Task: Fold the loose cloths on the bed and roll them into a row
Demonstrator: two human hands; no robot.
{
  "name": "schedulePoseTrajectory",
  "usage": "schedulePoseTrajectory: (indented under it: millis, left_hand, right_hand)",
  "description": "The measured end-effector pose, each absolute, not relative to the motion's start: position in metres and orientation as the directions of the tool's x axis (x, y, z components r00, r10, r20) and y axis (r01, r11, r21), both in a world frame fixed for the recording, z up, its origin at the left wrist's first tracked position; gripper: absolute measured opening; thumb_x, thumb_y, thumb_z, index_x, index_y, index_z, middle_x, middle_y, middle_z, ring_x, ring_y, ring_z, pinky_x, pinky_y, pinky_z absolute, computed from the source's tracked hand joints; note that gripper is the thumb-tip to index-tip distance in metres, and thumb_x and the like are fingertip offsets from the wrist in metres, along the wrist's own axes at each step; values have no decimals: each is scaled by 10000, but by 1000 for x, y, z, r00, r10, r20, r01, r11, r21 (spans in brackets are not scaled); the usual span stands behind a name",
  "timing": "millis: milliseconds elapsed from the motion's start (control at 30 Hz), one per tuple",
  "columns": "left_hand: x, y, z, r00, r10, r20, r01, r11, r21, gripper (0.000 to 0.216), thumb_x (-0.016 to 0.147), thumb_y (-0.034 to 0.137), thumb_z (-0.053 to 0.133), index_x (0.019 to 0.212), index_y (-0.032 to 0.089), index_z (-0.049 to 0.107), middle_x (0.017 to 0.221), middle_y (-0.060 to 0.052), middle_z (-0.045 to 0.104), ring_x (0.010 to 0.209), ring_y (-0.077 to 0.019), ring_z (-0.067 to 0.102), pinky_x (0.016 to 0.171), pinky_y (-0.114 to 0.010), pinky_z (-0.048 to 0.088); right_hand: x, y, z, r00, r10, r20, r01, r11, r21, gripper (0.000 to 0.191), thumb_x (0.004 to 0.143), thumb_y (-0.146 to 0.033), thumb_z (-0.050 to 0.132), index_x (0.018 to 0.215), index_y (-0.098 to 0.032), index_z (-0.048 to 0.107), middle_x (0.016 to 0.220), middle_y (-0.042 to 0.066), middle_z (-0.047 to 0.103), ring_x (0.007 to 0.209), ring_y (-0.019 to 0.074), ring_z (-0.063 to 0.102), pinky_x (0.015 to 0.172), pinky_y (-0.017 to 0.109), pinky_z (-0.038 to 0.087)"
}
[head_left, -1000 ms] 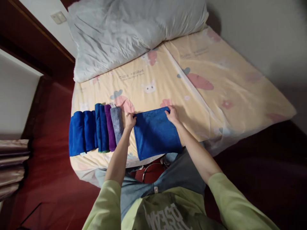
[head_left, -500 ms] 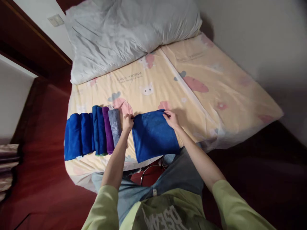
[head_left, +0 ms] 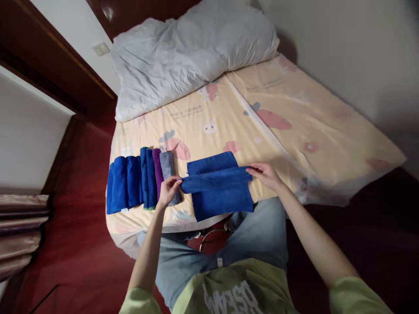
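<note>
A blue towel (head_left: pixel 219 192) lies on the bed's near edge, its far part lifted and drawn towards me in a fold. My left hand (head_left: pixel 169 190) pinches the left end of that folded edge. My right hand (head_left: pixel 266 173) pinches the right end. Just left of my left hand stands a row of rolled towels (head_left: pixel 140 181): several blue ones, a purple one and a grey one nearest the hand.
The bed (head_left: pixel 294 117) has a yellow cartoon-print sheet under clear plastic. A grey-white pillow (head_left: pixel 193 56) lies at its head. Dark red floor (head_left: pixel 78 244) spreads to the left, with a curtain (head_left: pixel 19 235) at the far left edge. A wall runs along the right.
Both hands have lifted the towel's far edge and pulled it towards me, folding the towel over itself. The camera view has shifted slightly.
</note>
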State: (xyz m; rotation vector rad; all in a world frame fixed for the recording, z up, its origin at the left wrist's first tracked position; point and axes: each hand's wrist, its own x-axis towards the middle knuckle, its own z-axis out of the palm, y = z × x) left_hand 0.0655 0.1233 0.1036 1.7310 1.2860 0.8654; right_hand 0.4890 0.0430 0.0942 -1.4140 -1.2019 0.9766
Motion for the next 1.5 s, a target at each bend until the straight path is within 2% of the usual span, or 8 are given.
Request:
schedulePoseTrajectory:
  millis: [100,233,333,500,767,1100,1267,1500]
  left_hand:
    - [70,137,102,272,962,-5,482,-131,867,451,846,591,698,958,158,749,928,-99,777,840,-226,734,764,-310,589]
    - [100,180,82,179,978,-111,676,-40,735,218,876,344,672,968,170,767,920,-79,790,796,-207,746,753,-287,582]
    - [120,213,68,87,984,-159,768,35,639,141,852,225,659,911,182,779,895,-68,799,821,-214,764,792,-283,581]
    - [126,242,52,53,990,-133,829,31,559,164,840,227,676,925,164,802,916,-91,805,941,-272,771,894,-329,574]
    - [124,243,51,165,965,-204,782,-2,623,193,781,245,743,951,192,820,901,-49,806,891,-241,766,874,-311,586]
    - [119,273,56,365,859,-361,810,-101,578,170,715,346,741,750,190,801,654,-11,728,646,-166,667,609,-232,468]
    - [122,280,57,448,818,-360,798,-185,574,163,711,354,744,699,201,797,633,-18,722,634,-158,656,577,-216,432]
    - [124,271,78,374,876,-305,828,-167,535,118,702,287,781,640,186,783,602,-35,709,633,-171,659,634,-229,459]
  right_hand:
    - [492,65,76,208,978,1,156,-33,-987,464,724,-611,824,941,-202,793,956,80,798,874,251,753,817,366,618]
    - [484,117,38,244,969,-44,169,-87,-982,394,746,-567,800,867,-194,763,944,96,797,885,263,755,867,414,615]
    - [481,154,18,288,955,-68,281,-152,-948,221,769,-420,785,769,-203,741,876,83,797,839,254,752,857,411,616]
    - [486,186,3,365,928,-78,470,-256,-845,49,784,-230,721,756,-213,757,871,52,802,843,242,757,888,398,609]
    - [490,199,-1,276,940,-199,442,-308,-842,279,755,-94,750,1030,-143,754,1027,114,794,922,228,759,924,372,596]
    - [494,222,11,-94,976,-195,663,-85,-744,130,695,-129,833,766,-193,744,925,37,772,885,211,736,936,385,586]
    - [499,220,11,-84,977,-197,547,-120,-829,137,681,-189,853,780,-192,758,890,53,781,851,219,749,867,387,610]
    - [506,208,29,-3,997,-78,628,-59,-776,159,670,-341,859,722,-225,763,737,42,764,726,246,734,757,402,611]
